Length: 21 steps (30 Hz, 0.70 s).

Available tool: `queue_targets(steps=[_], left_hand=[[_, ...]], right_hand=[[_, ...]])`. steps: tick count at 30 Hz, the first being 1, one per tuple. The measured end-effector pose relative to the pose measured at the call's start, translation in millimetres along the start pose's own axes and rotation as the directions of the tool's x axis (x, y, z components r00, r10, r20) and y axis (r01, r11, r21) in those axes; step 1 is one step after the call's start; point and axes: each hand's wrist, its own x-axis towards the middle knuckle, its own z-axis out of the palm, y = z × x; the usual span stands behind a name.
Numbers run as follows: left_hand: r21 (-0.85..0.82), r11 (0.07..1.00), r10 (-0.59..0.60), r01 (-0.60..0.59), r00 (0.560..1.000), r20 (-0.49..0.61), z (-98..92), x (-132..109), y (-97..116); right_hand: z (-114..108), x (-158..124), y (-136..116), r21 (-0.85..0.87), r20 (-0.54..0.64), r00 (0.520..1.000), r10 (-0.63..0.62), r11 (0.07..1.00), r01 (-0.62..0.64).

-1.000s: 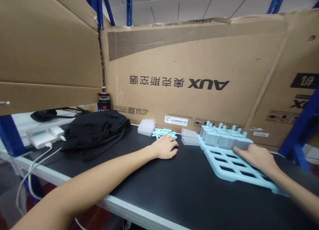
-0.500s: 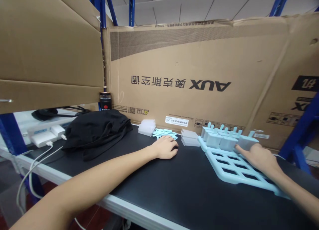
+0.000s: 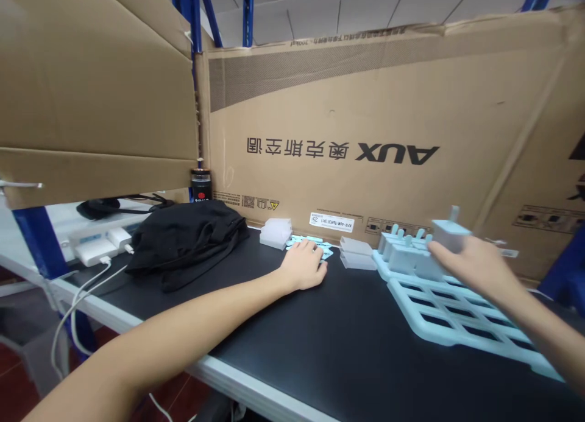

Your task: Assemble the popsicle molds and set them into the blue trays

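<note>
Over a pile of light-blue popsicle sticks (image 3: 326, 246) rests my left hand (image 3: 304, 265), palm down with its fingers apart, touching the sticks. My right hand (image 3: 479, 267) grips a popsicle mold (image 3: 450, 234), a translucent box with a light-blue lid and an upright stick handle. That mold is held above the light-blue rack (image 3: 427, 327). Several more popsicle molds (image 3: 414, 260) stand in the rack's far rows, handles up. The near openings of the rack hold nothing. My right fingertips are partly hidden behind the mold.
Frosted mold cups lie in two small stacks, a left stack (image 3: 275, 233) and a right stack (image 3: 355, 253). A black cloth bag (image 3: 187, 239), a white power strip (image 3: 95, 245) with cables and a dark jar (image 3: 201, 184) are at the left. A large cardboard sheet (image 3: 347, 117) stands behind.
My right hand has lifted a popsicle mold up out of the rack's right side. My left hand stays on the sticks, its fingers slightly shifted. The view has turned a little left.
</note>
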Motion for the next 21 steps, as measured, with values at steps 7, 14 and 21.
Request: queue_targets(steps=[7, 14, 21], left_hand=[[0.049, 0.995, -0.093, 0.091, 0.995, 0.040, 5.0, 2, -3], [0.034, 0.995, -0.097, 0.095, 0.993, 0.060, 1.9, 2, -1], [0.024, 0.995, -0.100, 0.099, 0.992, 0.071, 4.0, 3, -3]], right_hand=[[46, 43, -121, -0.072, 0.338, 0.885, -0.321, 0.929, 0.364], [56, 50, -124, -0.116, 0.479, 0.803, -0.355, 0.881, 0.458], [61, 60, -138, -0.107, 0.451, 0.794, -0.408, 0.858, 0.502]])
